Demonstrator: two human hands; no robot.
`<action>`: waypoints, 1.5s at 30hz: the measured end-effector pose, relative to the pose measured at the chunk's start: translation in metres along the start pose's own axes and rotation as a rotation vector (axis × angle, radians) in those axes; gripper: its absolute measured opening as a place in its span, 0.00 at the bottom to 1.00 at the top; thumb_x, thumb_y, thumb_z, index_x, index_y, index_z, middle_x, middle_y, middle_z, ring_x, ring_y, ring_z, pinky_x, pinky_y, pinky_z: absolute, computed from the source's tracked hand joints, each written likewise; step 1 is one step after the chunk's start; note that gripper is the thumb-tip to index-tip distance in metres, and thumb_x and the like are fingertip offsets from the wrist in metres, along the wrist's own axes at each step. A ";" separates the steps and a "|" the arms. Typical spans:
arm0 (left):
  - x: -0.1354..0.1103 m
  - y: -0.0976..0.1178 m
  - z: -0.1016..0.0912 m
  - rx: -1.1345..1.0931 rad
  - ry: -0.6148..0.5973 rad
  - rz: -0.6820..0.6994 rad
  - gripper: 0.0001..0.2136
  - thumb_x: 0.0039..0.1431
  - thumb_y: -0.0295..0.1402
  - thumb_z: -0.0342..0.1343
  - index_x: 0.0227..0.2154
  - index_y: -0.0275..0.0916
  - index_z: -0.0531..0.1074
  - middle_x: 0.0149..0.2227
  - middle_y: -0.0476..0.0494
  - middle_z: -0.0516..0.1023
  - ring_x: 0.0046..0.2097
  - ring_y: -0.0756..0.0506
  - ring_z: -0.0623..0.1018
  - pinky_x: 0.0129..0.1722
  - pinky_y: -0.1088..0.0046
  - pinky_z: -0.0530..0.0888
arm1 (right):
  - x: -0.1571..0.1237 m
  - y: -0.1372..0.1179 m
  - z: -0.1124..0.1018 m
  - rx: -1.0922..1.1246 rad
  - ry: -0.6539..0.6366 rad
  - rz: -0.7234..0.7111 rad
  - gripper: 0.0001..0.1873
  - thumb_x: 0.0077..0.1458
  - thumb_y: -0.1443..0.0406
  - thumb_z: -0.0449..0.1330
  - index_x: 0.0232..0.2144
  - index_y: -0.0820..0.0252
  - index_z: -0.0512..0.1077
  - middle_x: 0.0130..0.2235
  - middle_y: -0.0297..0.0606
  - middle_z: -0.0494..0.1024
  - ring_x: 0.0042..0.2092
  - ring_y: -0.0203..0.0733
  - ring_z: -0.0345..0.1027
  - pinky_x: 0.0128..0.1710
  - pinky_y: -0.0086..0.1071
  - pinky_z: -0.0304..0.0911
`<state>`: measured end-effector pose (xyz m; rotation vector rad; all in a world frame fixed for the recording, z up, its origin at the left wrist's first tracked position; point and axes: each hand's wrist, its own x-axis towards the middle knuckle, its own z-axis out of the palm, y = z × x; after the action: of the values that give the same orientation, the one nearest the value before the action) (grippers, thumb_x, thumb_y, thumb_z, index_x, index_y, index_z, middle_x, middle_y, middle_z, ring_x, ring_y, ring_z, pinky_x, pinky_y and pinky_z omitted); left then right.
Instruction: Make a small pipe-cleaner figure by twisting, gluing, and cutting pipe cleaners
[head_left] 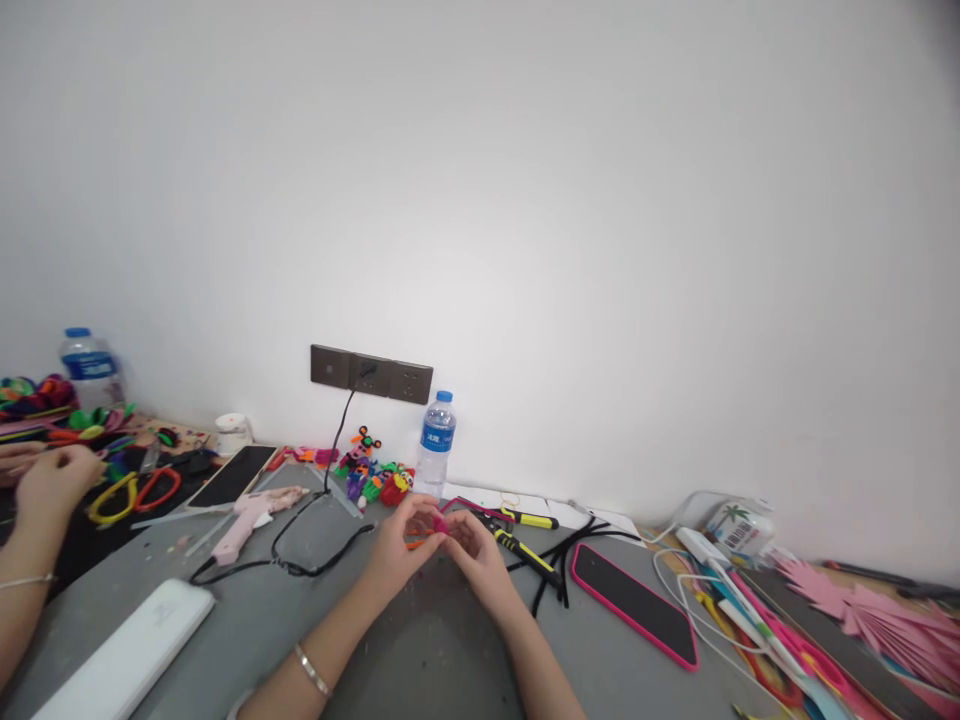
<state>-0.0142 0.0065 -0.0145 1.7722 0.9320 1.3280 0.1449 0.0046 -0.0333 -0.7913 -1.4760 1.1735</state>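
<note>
My left hand (397,550) and my right hand (476,555) meet over the grey table (420,650), fingers pinched together on a small pink and orange pipe-cleaner piece (435,528). A bracelet sits on my left wrist. Yellow-handled pliers (525,550) lie just right of my right hand, beside black pipe cleaners (570,550).
A phone in a pink case (634,603) lies to the right, a glue gun (251,515) and its black cable to the left, a water bottle (436,445) and small colourful figures (371,475) by the wall. Another person's hands (45,490) work at far left.
</note>
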 end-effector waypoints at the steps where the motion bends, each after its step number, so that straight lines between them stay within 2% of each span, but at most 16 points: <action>1: 0.000 0.001 0.000 0.012 0.005 -0.005 0.14 0.54 0.30 0.56 0.44 0.41 0.65 0.38 0.44 0.78 0.40 0.46 0.78 0.42 0.68 0.75 | 0.000 0.000 0.000 -0.001 -0.001 -0.002 0.14 0.54 0.55 0.61 0.36 0.58 0.69 0.35 0.36 0.71 0.35 0.40 0.67 0.37 0.32 0.63; 22: 0.001 0.002 -0.002 0.018 0.016 -0.029 0.14 0.52 0.30 0.58 0.42 0.41 0.67 0.38 0.44 0.79 0.43 0.44 0.79 0.42 0.67 0.77 | -0.001 0.000 0.001 -0.158 0.026 -0.033 0.15 0.55 0.54 0.59 0.37 0.58 0.71 0.35 0.38 0.74 0.34 0.41 0.67 0.35 0.32 0.63; 31: 0.002 0.001 -0.003 0.027 0.024 -0.043 0.12 0.53 0.33 0.58 0.41 0.40 0.71 0.39 0.43 0.78 0.39 0.45 0.78 0.38 0.69 0.78 | -0.002 -0.010 0.003 -0.264 0.078 -0.070 0.12 0.54 0.55 0.59 0.35 0.58 0.72 0.35 0.38 0.75 0.35 0.42 0.68 0.34 0.32 0.64; 37: 0.003 -0.003 -0.004 0.060 0.009 0.032 0.07 0.53 0.32 0.57 0.36 0.39 0.75 0.37 0.44 0.76 0.40 0.45 0.77 0.39 0.71 0.76 | -0.003 -0.010 0.004 -0.257 0.083 -0.086 0.09 0.55 0.59 0.59 0.34 0.57 0.72 0.35 0.38 0.75 0.36 0.43 0.68 0.35 0.32 0.65; 41: 0.002 -0.002 -0.005 0.052 -0.006 0.032 0.10 0.54 0.32 0.57 0.39 0.40 0.74 0.39 0.43 0.77 0.43 0.44 0.77 0.41 0.69 0.75 | -0.002 -0.011 0.004 -0.236 0.089 -0.087 0.07 0.54 0.61 0.59 0.35 0.57 0.71 0.35 0.37 0.74 0.36 0.42 0.69 0.36 0.32 0.65; 45: 0.001 -0.002 -0.003 0.014 0.008 -0.035 0.12 0.53 0.30 0.56 0.42 0.40 0.71 0.40 0.42 0.77 0.41 0.44 0.77 0.42 0.67 0.76 | -0.002 -0.011 0.004 -0.241 0.096 -0.092 0.06 0.54 0.63 0.58 0.35 0.57 0.71 0.34 0.37 0.74 0.35 0.42 0.69 0.35 0.32 0.65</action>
<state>-0.0175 0.0089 -0.0144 1.7544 0.9747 1.3096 0.1426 -0.0020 -0.0237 -0.9201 -1.5744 0.8868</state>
